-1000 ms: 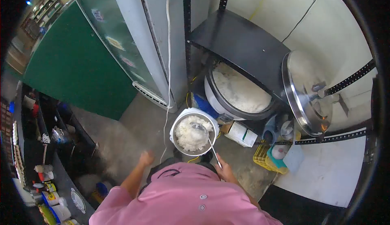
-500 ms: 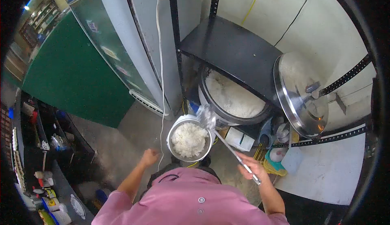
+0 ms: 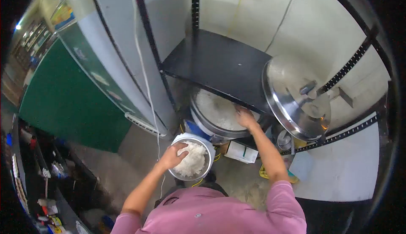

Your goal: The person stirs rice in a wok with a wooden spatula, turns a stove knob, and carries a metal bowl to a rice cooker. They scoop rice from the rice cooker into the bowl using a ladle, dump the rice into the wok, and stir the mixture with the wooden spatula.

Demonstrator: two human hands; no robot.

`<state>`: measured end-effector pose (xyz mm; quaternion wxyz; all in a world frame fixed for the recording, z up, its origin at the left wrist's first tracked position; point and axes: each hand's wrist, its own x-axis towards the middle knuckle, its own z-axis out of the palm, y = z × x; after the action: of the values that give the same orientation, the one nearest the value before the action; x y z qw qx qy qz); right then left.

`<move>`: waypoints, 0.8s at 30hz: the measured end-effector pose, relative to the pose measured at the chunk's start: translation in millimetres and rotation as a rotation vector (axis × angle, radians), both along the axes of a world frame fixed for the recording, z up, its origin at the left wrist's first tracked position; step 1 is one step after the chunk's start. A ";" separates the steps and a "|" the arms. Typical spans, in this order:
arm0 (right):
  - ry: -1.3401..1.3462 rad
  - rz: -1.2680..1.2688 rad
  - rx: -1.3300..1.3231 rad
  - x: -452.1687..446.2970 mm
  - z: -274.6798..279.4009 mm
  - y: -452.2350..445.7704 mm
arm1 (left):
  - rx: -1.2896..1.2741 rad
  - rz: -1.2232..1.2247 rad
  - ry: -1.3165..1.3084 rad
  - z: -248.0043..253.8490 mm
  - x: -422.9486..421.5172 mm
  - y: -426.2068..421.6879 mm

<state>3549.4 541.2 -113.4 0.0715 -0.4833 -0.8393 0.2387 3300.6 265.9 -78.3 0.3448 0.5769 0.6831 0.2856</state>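
Below me stands a round metal pot (image 3: 210, 158) with a mound of white rice (image 3: 192, 160) inside. My left hand (image 3: 172, 156) is at the pot's left side, over the rice, with thumb and fingers apart and nothing held. My right hand (image 3: 245, 117) reaches in over the near right rim of a large rice cooker (image 3: 203, 122), under the shelf edge. Its fingers are curled. The long-handled metal spoon it held a moment ago is hidden by the hand and the shelf. White rice (image 3: 215, 107) fills much of the cooker.
A black shelf (image 3: 220, 65) overhangs the cooker. A big metal lid (image 3: 296, 98) leans at its right. A white box (image 3: 241, 151) sits below the cooker. On the left are a glass-door fridge (image 3: 101, 65), a hanging white cord (image 3: 146, 77) and a green panel (image 3: 72, 103).
My right hand has moved forward from beside the pot into the cooker, taking the spoon out of sight. My left hand has come up to the pot. The view has shifted.
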 end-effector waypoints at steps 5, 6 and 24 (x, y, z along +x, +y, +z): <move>-0.070 -0.055 0.345 5.4 -53.8 23.6 | -0.004 -0.093 -0.003 9.2 23.1 6.9; -0.038 -0.106 0.415 8.6 -84.0 35.8 | -0.012 -0.106 -0.005 9.3 25.8 8.3; 0.278 -0.339 0.296 20.9 -88.3 55.4 | 0.792 -0.433 0.085 166.4 200.3 226.0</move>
<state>3570.4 596.6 -201.6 0.2950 -0.5639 -0.7541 0.1622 3500.9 491.9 88.1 0.1210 0.8052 0.3981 0.4226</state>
